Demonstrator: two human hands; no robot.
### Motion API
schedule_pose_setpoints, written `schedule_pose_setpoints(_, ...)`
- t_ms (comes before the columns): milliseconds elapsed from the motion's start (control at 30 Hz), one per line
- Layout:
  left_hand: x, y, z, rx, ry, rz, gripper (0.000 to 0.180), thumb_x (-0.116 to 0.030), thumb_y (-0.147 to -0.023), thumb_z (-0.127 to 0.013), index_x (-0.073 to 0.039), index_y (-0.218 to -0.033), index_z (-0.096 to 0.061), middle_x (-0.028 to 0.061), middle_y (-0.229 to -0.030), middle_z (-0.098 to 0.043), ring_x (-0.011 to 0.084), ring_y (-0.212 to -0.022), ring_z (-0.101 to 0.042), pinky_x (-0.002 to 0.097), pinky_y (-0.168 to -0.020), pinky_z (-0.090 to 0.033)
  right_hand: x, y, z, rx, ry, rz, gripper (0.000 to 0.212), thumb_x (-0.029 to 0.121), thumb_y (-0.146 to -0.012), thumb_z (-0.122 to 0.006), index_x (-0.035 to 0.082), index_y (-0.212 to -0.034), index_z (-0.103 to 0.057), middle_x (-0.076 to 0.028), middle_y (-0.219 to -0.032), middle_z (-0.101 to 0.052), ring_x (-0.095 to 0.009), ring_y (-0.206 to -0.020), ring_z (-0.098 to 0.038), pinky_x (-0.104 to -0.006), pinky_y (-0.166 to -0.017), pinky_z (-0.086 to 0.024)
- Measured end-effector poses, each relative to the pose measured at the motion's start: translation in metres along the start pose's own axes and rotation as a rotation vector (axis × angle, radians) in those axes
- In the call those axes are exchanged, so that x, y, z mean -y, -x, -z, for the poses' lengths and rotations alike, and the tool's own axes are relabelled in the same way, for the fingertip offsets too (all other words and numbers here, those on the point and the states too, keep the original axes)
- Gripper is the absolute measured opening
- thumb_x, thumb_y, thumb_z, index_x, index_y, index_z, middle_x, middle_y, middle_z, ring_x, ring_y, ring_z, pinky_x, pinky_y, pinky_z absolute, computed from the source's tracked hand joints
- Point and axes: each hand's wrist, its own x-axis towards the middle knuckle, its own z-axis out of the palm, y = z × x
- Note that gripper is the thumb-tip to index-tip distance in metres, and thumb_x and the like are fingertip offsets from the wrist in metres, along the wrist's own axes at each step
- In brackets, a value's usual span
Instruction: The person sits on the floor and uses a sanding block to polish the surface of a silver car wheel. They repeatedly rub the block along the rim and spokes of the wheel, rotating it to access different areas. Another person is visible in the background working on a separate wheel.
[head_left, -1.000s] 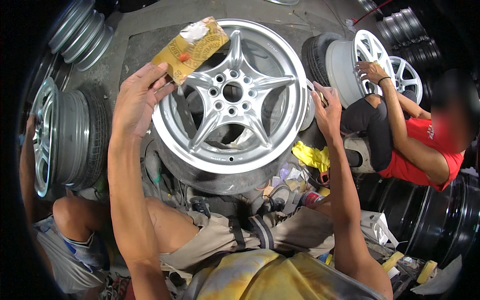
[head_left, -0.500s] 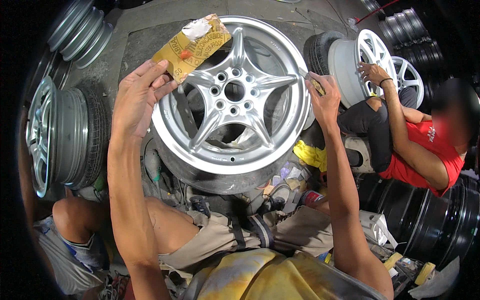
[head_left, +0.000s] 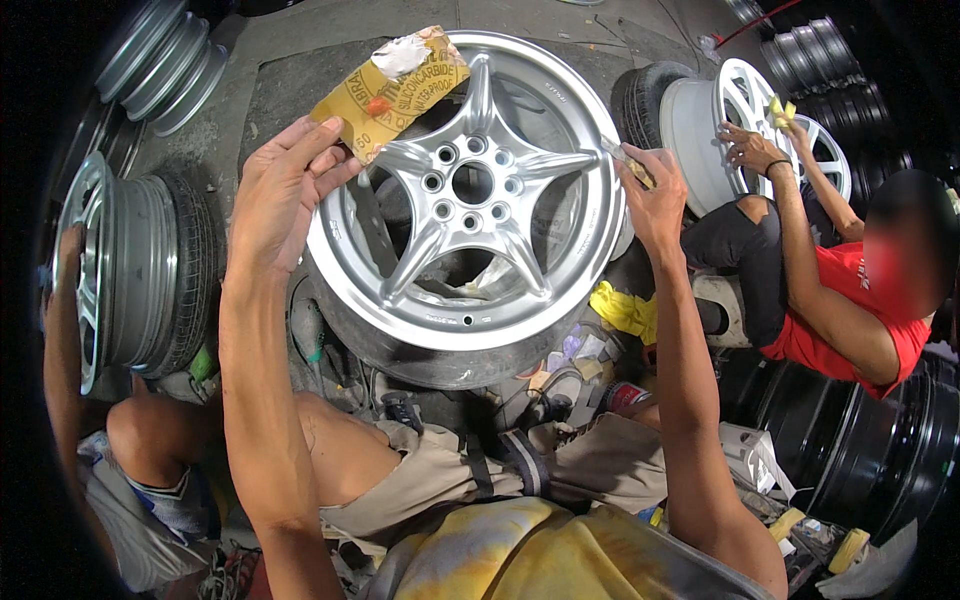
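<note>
My left hand [head_left: 275,195] pinches a sheet of yellow-brown sandpaper [head_left: 420,95] by its lower left corner. The sheet, with a white patch and an orange spot, is held up over the upper left of a silver five-spoke wheel rim [head_left: 575,245]. Lying face up, the rim rests on a black tire [head_left: 400,365]. At the rim's right edge, my right hand [head_left: 657,195] is closed on a small scraper-like tool with a thin grey blade [head_left: 612,148]; its yellowish part is partly covered by my fingers. The blade's tip is at the rim's edge.
To the right sits a co-worker in a red shirt [head_left: 875,310], at a white wheel [head_left: 755,120]. Another person's arm [head_left: 68,330] reaches a wheel [head_left: 130,265] at left. A yellow cloth [head_left: 625,310] and several small blocks [head_left: 585,350] lie near my knees.
The co-worker on the right now has a second hand raised, with a yellow piece in it. The left person's arm has come up to the wheel there. My hands have hardly moved.
</note>
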Motion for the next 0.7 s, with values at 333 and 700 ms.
schedule_pose_setpoints(333,0.002,-0.003,0.002,0.021,0.005,0.006,0.024,-0.015,-0.098,-0.06,0.006,-0.111,-0.061,-0.0067,-0.068,-0.051,0.001,-0.063,-0.055,0.0212,-0.08,-0.058,-0.005,0.001,0.003,-0.011,-0.013,-0.002,0.025,0.01,-0.081,-0.074,0.003,-0.106,-0.073,-0.013,-0.091,-0.061,-0.028,-0.083,-0.063,-0.0372,-0.077,-0.05)
schedule_pose_setpoints(700,0.009,-0.008,0.009,0.046,0.021,-0.014,0.033,-0.014,-0.097,-0.061,0.011,-0.119,-0.059,-0.0067,-0.068,-0.052,0.0005,-0.063,-0.055,0.0216,-0.08,-0.059,-0.003,-0.005,0.001,0.011,0.078,0.022,0.026,0.01,-0.08,-0.073,0.003,-0.105,-0.073,-0.014,-0.09,-0.061,-0.03,-0.083,-0.063,-0.0375,-0.076,-0.05)
